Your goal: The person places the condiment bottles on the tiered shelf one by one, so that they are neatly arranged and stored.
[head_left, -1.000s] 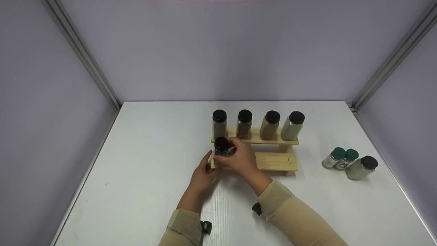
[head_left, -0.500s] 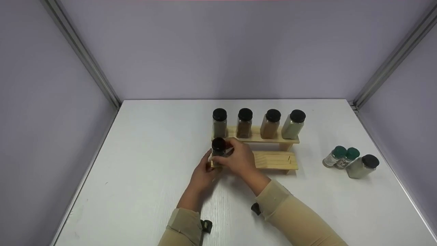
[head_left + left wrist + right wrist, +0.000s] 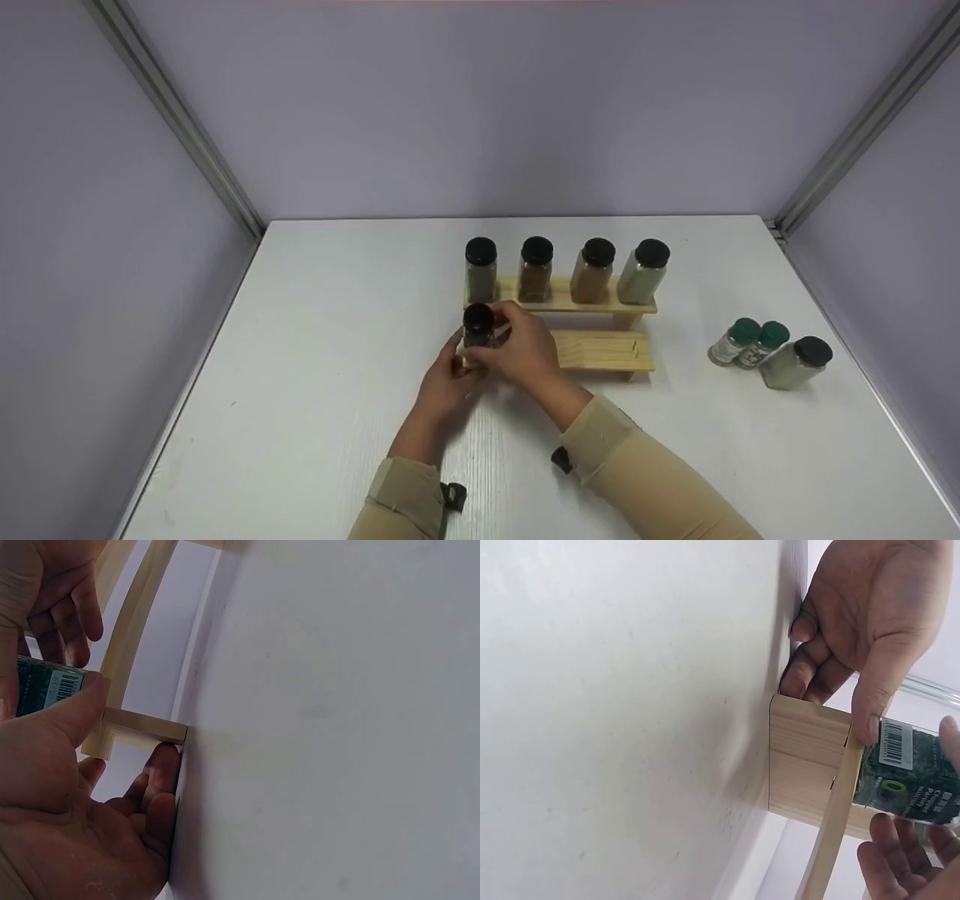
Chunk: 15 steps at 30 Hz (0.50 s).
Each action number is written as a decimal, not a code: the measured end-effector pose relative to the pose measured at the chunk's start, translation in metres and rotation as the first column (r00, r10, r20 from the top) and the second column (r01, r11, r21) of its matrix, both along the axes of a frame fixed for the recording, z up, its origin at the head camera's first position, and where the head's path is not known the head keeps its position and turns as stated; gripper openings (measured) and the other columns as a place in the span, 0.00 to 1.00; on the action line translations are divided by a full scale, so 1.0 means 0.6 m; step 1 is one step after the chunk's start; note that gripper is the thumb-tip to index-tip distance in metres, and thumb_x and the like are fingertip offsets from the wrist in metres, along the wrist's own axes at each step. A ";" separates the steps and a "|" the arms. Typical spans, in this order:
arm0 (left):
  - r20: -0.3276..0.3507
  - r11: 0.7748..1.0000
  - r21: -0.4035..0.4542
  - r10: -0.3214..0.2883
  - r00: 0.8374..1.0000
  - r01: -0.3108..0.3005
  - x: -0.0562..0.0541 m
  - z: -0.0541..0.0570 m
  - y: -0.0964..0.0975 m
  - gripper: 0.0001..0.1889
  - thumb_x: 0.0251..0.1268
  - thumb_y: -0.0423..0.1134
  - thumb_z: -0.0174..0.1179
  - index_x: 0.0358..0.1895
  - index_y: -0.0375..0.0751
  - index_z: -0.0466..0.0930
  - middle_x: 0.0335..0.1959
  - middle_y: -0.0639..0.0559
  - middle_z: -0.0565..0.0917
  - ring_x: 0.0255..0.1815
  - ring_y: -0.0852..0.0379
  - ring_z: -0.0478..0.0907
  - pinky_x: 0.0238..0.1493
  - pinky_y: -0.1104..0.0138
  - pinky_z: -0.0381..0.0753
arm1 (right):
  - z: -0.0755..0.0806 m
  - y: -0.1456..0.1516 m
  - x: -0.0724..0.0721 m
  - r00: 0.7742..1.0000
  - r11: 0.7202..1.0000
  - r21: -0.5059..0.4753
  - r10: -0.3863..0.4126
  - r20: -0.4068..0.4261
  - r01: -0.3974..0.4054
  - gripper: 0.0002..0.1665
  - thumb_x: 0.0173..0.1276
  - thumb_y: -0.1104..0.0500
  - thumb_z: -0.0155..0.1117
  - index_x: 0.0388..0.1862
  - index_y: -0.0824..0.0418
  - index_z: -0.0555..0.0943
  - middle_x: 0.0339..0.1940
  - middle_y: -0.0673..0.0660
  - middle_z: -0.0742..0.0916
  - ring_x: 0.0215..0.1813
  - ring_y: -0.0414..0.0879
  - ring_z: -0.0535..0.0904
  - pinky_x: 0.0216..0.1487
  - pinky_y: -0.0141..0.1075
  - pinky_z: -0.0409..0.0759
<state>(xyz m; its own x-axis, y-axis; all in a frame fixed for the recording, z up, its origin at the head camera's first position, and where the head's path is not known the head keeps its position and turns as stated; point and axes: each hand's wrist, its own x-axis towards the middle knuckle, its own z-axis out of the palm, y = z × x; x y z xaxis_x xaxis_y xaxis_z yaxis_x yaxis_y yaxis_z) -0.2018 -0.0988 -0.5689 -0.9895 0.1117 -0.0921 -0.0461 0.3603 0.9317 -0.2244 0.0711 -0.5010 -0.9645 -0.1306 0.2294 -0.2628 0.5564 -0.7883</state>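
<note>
A glass spice jar (image 3: 478, 321) with a black cap stands upright at the left end of the lower shelf of a two-tier wooden spice rack (image 3: 604, 351). My right hand (image 3: 527, 349) grips this jar, thumb in front and fingers behind. In the right wrist view, the jar's label (image 3: 904, 772) reads chopped parsley, and dark green flakes show through the glass. My left hand (image 3: 442, 394) holds the rack's left end. Its thumb (image 3: 86, 701) lies along the shelf edge by the jar's base, while the other fingers curl around the rack's side, partly hidden.
Several black-capped jars (image 3: 535, 281) line the upper shelf, holding green, brown and pale contents. At the right of the white table (image 3: 315, 360) stand two green-capped jars (image 3: 731, 345) and a black-capped jar (image 3: 787, 367). Grey panels (image 3: 480, 112) enclose the table behind and at the sides.
My right hand has shifted the parsley jar slightly left toward the end of the lower shelf. The left hand has kept its hold on the rack.
</note>
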 end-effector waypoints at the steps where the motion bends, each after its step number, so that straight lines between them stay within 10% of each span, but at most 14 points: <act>1: 0.006 1.000 0.012 -0.002 1.000 0.002 0.000 0.000 0.000 0.43 0.75 0.43 0.68 0.87 0.48 0.55 0.53 0.41 0.82 0.51 0.49 0.80 0.51 0.57 0.80 | 0.000 0.003 0.001 1.000 1.000 0.001 0.000 0.007 0.000 0.42 0.48 0.47 0.92 0.60 0.53 0.83 0.45 0.51 0.88 0.44 0.49 0.85 0.46 0.46 0.83; 8: 0.004 0.999 0.052 -0.014 1.000 0.014 -0.001 -0.001 0.000 0.46 0.73 0.43 0.71 0.87 0.46 0.53 0.54 0.39 0.85 0.55 0.47 0.83 0.59 0.52 0.80 | 0.007 0.056 0.030 0.999 0.999 -0.026 0.026 -0.031 -0.027 0.51 0.46 0.49 0.93 0.68 0.56 0.78 0.55 0.55 0.86 0.49 0.55 0.85 0.48 0.50 0.84; 15: -0.035 0.999 0.039 -0.024 0.999 0.025 -0.001 -0.004 -0.003 0.45 0.72 0.37 0.70 0.86 0.43 0.54 0.47 0.42 0.83 0.49 0.49 0.82 0.57 0.51 0.79 | 0.006 0.184 0.048 0.946 0.999 0.024 0.041 -0.322 -0.035 0.40 0.49 0.61 0.92 0.60 0.64 0.81 0.51 0.58 0.88 0.45 0.56 0.86 0.47 0.48 0.86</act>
<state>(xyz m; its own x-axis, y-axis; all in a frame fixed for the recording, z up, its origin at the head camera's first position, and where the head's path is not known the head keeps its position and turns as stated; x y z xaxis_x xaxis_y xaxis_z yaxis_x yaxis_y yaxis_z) -0.2023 -0.1007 -0.5716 -0.9889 0.1390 -0.0530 -0.0052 0.3235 0.9462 -0.1957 0.1815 -0.4975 -0.8338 -0.1727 0.5243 -0.5223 0.5541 -0.6482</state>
